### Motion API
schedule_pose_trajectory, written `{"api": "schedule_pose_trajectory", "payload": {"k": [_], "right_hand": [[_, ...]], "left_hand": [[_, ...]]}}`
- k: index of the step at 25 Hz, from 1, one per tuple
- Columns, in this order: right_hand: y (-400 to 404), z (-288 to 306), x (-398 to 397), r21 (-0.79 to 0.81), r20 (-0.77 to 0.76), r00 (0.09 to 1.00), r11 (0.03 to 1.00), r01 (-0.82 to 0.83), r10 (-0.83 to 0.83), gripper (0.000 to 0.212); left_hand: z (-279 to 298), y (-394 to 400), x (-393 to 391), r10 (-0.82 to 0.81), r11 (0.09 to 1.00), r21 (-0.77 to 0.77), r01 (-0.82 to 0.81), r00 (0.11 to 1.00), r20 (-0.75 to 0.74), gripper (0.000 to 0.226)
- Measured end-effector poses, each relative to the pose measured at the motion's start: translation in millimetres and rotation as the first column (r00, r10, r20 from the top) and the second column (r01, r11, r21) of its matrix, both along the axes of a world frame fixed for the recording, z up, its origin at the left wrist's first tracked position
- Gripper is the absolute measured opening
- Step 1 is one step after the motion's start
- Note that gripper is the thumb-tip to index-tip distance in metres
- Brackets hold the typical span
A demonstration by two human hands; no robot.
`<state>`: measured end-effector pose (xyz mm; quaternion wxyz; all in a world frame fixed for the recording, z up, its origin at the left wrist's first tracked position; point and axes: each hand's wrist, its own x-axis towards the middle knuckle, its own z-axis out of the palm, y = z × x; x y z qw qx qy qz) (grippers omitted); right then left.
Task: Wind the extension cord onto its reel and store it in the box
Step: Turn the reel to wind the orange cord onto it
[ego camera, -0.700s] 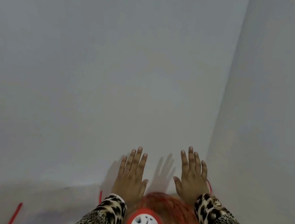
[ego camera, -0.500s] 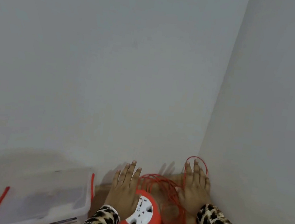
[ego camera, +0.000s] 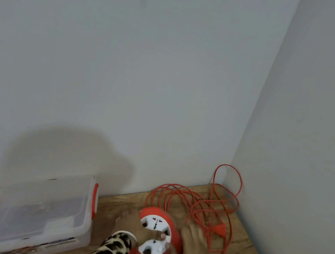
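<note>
A red reel (ego camera: 174,235) with a white socket face lies on the wooden floor at the bottom centre. My left hand (ego camera: 130,224) grips its left side, thumb across the white face. My right hand (ego camera: 191,245), blurred, presses against its right side with a thumb on the face. The red extension cord (ego camera: 177,199) lies in loose loops behind and right of the reel, reaching up into the wall corner. Its red plug (ego camera: 220,230) rests just right of my right fingers. A clear plastic box (ego camera: 33,214) with red latches stands at the left, lid on.
Two pale walls meet in a corner (ego camera: 228,175) right behind the cord. The wooden floor (ego camera: 240,250) runs along the right wall. A leopard-print sleeve (ego camera: 109,249) covers my left forearm. The box stands against the back wall.
Both hands were flat and open above the reel. They have dropped onto it, the left on its left side and the right on its right. The view has tilted down.
</note>
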<state>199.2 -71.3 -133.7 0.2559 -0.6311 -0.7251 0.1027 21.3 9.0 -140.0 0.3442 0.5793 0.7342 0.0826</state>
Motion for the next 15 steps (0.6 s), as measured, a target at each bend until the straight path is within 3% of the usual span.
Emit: {"api": "schedule_pose_trajectory", "payload": {"k": [3,5,9,13,15], "right_hand": [[-11.9,-6.1,-4.3,-0.240,-0.185,0.982,0.971,0.001,-0.047,0.079],[-15.8,-1.4,-2.5,-0.310,-0.300,0.947,0.951,0.018,-0.116,0.083],[-19.1,25.2,13.1,-0.453,-0.686,0.669,0.887,-0.086,-0.286,0.065],[-14.9,49.7,45.1,-0.452,-0.758,0.540,0.892,-0.028,-0.367,0.055],[-9.5,66.2,67.0,-0.363,-0.795,0.501,0.930,0.058,-0.342,0.047]], "left_hand": [[-10.1,-12.9,-12.8,0.143,0.989,-0.031,-0.142,0.908,0.394,0.099],[-8.6,-24.3,-18.0,0.164,0.986,-0.054,-0.161,0.823,0.543,0.087],[14.6,-38.4,-7.2,0.102,0.994,-0.037,-0.104,0.737,0.668,0.080],[45.8,-34.7,16.1,-0.003,0.989,0.095,-0.111,0.633,0.774,0.054],[54.9,-28.6,33.7,-0.064,0.977,0.182,-0.115,0.655,0.753,0.038]]}}
